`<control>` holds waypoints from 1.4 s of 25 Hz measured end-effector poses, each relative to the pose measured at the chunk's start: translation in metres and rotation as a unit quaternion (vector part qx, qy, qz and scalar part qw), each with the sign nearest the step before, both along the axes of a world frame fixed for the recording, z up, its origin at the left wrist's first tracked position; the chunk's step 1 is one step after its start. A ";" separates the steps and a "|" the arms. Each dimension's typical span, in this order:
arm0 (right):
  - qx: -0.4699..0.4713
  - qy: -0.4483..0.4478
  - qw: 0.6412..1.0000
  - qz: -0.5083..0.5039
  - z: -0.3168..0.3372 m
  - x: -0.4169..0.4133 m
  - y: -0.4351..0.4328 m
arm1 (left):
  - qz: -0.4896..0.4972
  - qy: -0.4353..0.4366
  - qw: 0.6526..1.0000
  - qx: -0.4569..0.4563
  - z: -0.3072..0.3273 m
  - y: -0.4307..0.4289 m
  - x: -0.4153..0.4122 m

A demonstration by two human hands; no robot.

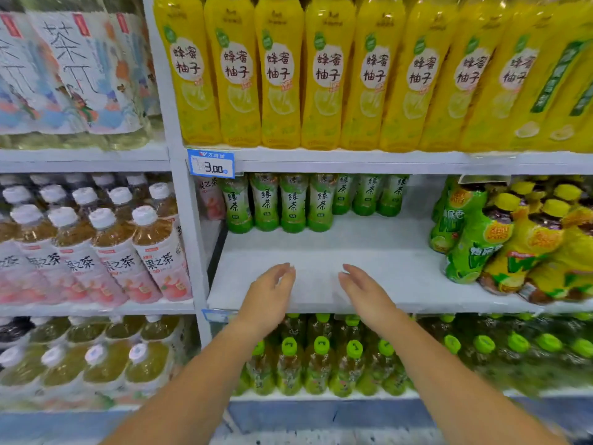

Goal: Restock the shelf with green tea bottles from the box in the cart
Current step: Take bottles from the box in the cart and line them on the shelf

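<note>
Two empty hands hang over the front of the shelf, palms facing: left hand and right hand, fingers loosely spread. Ahead of both hands, well apart, green tea bottles stand in rows at the back.

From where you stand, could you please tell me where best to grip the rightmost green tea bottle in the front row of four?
Probably round the labelled middle of that green tea bottle, coming from the front over the bare shelf with the right hand. It stands upright, its cap hidden behind the upper shelf, a neighbour tight on its left.
</note>
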State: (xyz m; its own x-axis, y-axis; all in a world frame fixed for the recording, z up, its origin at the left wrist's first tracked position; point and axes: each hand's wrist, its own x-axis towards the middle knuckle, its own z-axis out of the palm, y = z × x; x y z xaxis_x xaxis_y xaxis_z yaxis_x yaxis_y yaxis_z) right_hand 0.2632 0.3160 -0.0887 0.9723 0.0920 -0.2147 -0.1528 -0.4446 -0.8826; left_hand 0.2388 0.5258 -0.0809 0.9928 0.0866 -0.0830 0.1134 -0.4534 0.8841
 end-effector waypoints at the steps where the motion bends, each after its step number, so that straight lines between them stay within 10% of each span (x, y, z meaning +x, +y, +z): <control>1: 0.008 0.024 1.000 -0.004 0.010 -0.014 -0.002 | 0.003 0.022 1.000 -0.007 0.012 -0.002 -0.015; 16: 0.051 0.146 0.980 -0.126 0.183 -0.254 -0.083 | -0.069 0.199 0.976 -0.048 0.194 -0.067 -0.209; 35: 0.011 0.113 0.903 -0.413 0.212 -0.467 -0.274 | -0.347 0.236 0.907 -0.045 0.202 -0.300 -0.315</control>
